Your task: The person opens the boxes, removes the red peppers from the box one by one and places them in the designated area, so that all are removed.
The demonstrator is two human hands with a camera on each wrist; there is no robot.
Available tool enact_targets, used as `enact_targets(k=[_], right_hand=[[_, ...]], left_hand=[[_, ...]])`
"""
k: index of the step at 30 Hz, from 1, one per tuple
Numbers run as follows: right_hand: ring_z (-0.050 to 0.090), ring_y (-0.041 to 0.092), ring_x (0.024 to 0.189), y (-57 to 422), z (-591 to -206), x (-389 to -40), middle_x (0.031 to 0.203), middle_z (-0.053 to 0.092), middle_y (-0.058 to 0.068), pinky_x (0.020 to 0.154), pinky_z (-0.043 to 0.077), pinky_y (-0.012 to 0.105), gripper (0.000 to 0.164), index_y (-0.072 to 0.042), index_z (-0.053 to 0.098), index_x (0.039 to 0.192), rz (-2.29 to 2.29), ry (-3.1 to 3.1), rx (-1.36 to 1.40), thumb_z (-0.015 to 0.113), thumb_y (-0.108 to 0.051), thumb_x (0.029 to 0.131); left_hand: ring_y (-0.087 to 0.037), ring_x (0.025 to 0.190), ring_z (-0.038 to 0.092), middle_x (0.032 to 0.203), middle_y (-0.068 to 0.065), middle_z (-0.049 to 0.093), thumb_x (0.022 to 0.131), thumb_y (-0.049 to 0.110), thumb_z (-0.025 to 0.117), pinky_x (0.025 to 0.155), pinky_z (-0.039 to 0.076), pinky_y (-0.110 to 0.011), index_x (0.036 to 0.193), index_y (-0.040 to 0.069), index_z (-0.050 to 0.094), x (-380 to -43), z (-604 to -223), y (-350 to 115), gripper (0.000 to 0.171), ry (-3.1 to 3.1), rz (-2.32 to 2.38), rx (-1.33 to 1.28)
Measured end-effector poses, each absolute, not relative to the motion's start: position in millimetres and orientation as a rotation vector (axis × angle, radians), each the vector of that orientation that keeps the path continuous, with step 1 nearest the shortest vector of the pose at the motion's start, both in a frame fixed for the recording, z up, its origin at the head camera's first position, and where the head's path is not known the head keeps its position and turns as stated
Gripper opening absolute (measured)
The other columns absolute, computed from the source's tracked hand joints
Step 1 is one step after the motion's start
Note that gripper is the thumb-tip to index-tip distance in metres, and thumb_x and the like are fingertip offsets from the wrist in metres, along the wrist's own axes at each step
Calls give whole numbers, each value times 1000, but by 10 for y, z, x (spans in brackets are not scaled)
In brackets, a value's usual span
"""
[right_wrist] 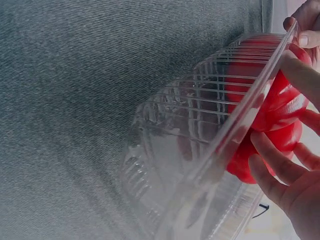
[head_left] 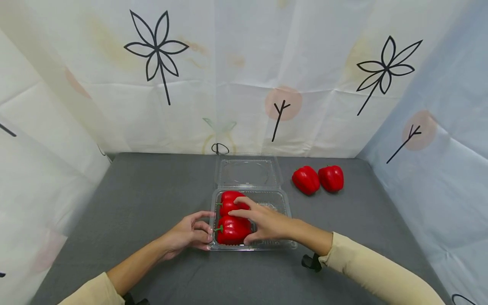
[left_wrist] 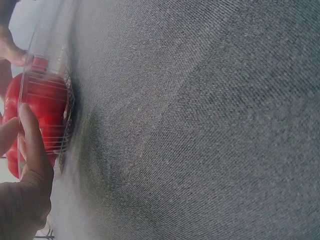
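A clear plastic clamshell container lies with its lid folded back. Two red bell peppers, a front one and a rear one, sit in the left half of its base, green stems facing left. At the left rim, my left hand pinches the plastic edge between thumb and fingers, also seen as a hand in the left wrist view. My right hand reaches over the peppers from the right, its spread fingers touching them; the thumb lies by the front pepper.
Two more red bell peppers, a left one and a right one, lie side by side at the back right of the grey table. Patterned white cloth hangs behind and along both sides.
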State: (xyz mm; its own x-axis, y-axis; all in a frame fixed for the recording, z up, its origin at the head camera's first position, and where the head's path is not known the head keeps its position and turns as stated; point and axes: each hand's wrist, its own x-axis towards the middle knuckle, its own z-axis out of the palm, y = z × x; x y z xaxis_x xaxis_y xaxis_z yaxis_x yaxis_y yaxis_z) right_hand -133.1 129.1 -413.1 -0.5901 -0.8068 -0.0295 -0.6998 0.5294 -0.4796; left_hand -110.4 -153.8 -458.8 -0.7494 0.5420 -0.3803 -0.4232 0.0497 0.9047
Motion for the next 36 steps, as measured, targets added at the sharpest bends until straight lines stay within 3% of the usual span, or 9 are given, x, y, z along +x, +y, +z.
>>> enact_targets(k=[11,18,26,36], right_hand=[[55,22,115,1237,-4162,-1345,149,33,10,90,54,47,67,-17,54,139,-503,2580,-1256,83,-30,81],[58,22,106,1239,-4157,-1347,149,33,10,86,56,41,65,-17,54,138,-525,2584,-1259,83,-30,81],[59,23,106,1247,-4186,-1356,148,33,10,86,57,39,67,-16,53,138,-514,2584,-1304,84,-28,79],[64,24,86,1253,-4188,-1347,148,31,9,84,57,32,68,-15,50,139,-497,2577,-1326,83,-29,80]], left_hand=[[-23,81,66,95,-10,62,90,6,71,80,60,-43,148,-1,31,-1099,-4574,-1547,70,1630,1772,122],[-23,79,66,95,-9,62,90,5,71,79,60,-43,147,0,32,-1105,-4576,-1544,70,1624,1782,111],[-23,80,66,95,-10,62,90,5,71,79,60,-43,148,-1,31,-1097,-4583,-1541,70,1614,1788,110],[-23,80,65,96,-10,61,90,4,70,79,61,-42,148,-1,31,-1085,-4555,-1526,70,1621,1789,107]])
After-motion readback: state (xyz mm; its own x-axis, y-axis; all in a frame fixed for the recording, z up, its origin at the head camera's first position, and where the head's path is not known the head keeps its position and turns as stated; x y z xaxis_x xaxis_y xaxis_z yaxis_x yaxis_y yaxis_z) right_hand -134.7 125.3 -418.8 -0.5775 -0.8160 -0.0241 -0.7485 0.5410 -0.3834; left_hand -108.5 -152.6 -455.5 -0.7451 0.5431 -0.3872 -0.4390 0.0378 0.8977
